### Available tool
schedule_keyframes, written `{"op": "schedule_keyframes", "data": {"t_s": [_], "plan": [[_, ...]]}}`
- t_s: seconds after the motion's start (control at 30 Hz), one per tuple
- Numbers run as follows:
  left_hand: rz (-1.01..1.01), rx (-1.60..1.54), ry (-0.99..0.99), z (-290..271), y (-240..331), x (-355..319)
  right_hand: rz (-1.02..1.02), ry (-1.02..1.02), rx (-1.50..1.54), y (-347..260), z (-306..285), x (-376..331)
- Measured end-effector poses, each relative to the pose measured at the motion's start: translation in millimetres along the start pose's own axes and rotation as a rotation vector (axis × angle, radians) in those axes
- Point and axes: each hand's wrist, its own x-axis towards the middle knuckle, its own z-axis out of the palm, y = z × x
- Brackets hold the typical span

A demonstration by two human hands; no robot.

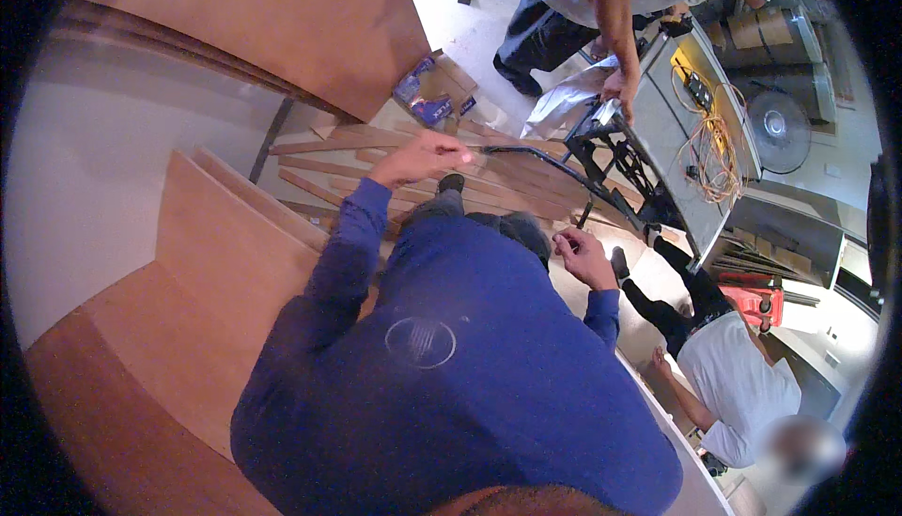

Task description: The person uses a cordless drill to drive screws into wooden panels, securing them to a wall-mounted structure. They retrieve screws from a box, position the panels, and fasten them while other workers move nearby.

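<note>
My left hand [423, 157] reaches forward, its fingers closed together at the end of a black metal bar [536, 153]; the exact grip is partly hidden. That bar belongs to the black frame [625, 173] under a tilted grey tabletop [672, 131]. Lower and to the right, my right hand [583, 255] hangs loosely curled, thumb apart from the fingers, with nothing seen in it. A short black rod [585, 213] of the frame is just above it. Across from me, another person's hand [620, 91] holds the tabletop's near edge.
Wood strips [329, 164] cover the floor ahead. Large brown panels [263, 23] stand at the left. An orange cord [719, 145] lies on the tabletop. An open cardboard box [451, 84] sits ahead. A second person [728, 366] bends at the right, near a red case [752, 300].
</note>
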Motion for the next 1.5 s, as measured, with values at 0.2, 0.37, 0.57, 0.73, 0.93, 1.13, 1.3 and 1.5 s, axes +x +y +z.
{"op": "schedule_keyframes", "data": {"t_s": [0.2,0.37,0.57,0.73,0.93,1.13,1.3,1.5], "plan": [[-0.069,-0.014,0.131,-16,-45,-50,0.084,-0.043,-0.192,41,60,-5],[-0.070,0.082,0.216,6,-78,-85,-0.046,-0.051,-0.433,55,79,-4],[-0.050,0.170,0.305,28,-118,-126,-0.058,-0.054,-0.507,50,81,19],[-0.214,0.019,0.315,26,-124,-122,-0.106,-0.092,-0.566,32,72,70],[-0.150,0.014,0.292,-35,-40,-20,-0.041,-0.218,-0.489,-12,17,162],[-0.133,0.036,0.205,-150,44,141,-0.089,-0.170,-0.454,-76,-26,267],[-0.129,0.210,0.213,-241,114,255,-0.053,-0.062,-0.280,-118,-72,339],[-0.161,0.324,0.293,-296,143,303,-0.017,0.004,-0.146,-129,-101,379]]}}
